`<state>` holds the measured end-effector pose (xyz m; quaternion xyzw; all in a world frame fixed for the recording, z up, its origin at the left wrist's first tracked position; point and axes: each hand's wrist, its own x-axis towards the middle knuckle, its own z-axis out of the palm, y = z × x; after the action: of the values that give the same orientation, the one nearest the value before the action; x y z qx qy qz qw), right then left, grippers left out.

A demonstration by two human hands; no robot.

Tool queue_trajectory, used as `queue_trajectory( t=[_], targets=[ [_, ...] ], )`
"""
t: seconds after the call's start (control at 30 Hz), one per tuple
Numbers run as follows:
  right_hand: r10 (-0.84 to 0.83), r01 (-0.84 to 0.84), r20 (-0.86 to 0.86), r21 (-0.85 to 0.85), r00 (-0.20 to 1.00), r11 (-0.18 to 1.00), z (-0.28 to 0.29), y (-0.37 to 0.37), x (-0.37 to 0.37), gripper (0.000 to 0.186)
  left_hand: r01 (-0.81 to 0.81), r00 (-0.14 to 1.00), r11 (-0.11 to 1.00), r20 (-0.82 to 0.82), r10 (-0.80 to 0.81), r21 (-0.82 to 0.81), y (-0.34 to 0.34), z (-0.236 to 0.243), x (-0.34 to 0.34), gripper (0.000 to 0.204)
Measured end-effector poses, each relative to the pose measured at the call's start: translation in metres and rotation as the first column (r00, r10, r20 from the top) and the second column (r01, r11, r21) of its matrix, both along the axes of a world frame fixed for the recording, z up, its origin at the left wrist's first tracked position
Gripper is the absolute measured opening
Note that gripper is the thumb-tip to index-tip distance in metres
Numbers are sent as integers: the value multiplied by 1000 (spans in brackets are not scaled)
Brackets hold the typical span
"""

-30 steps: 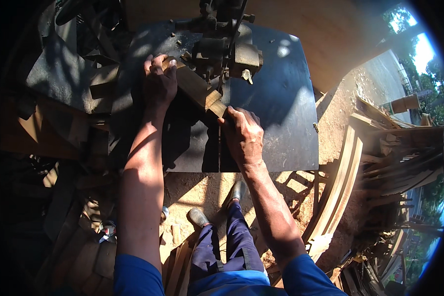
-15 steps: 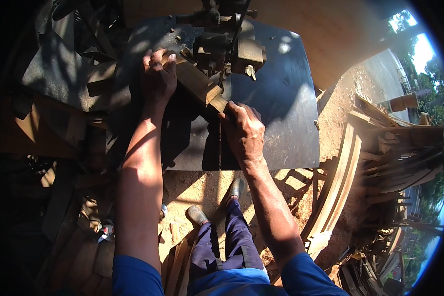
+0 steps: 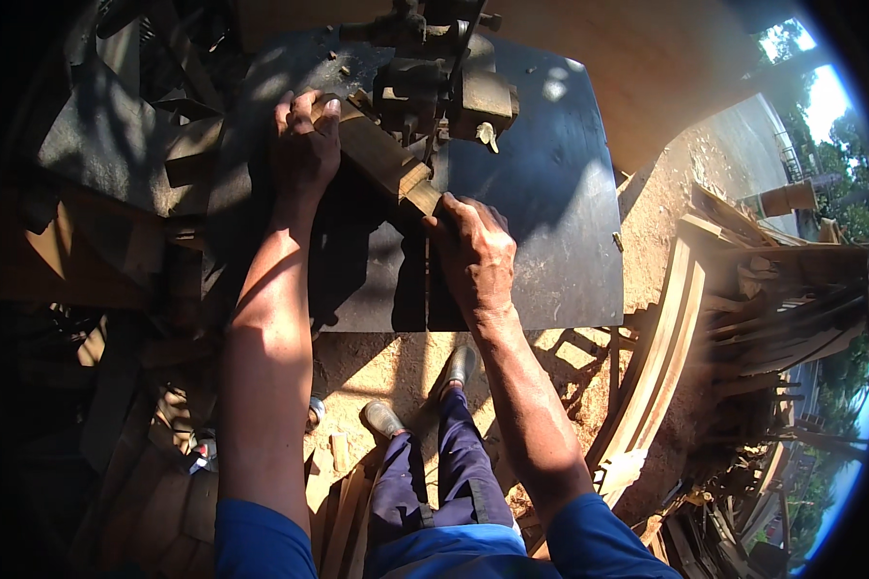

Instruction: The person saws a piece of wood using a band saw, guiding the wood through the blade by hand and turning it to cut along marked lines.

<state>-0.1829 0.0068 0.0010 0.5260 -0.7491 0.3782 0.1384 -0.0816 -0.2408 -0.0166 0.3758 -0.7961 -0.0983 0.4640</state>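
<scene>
A wooden block point(image 3: 377, 152) with a stepped, narrower near end lies at a slant on the dark saw table point(image 3: 560, 241). My left hand point(image 3: 308, 140) is closed around its far left end, thumb along the side. At the stepped end, my right hand point(image 3: 475, 246) grips the wood, fingers bent over the tip. Just right of the block stands the blade guide assembly point(image 3: 483, 101) of what looks like a band saw. The block is close to the blade line; whether they touch I cannot tell.
A slot runs from the blade toward the table's near edge. Small wood chips point(image 3: 346, 70) lie on the table. Long curved planks point(image 3: 658, 362) lean at the right, with stacked timber point(image 3: 787, 299) beyond. Dark scrap wood and a grey sheet point(image 3: 106, 145) crowd the left.
The whole view has shifted slightly left. Both hands keep their hold, and the block sits almost unchanged against the saw.
</scene>
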Motion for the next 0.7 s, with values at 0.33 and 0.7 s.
queue_trajectory(
  t=[0.33,0.7],
  targets=[
    [31,-29,57,-30,998,999,0,-3,3,32,-5,1000,1000,27,5,-10,-10,-6,2,41],
    [21,-20,37,-30,999,999,-4,-2,-2,31,5,1000,998,30,-3,-56,-8,-10,-5,39]
  ],
)
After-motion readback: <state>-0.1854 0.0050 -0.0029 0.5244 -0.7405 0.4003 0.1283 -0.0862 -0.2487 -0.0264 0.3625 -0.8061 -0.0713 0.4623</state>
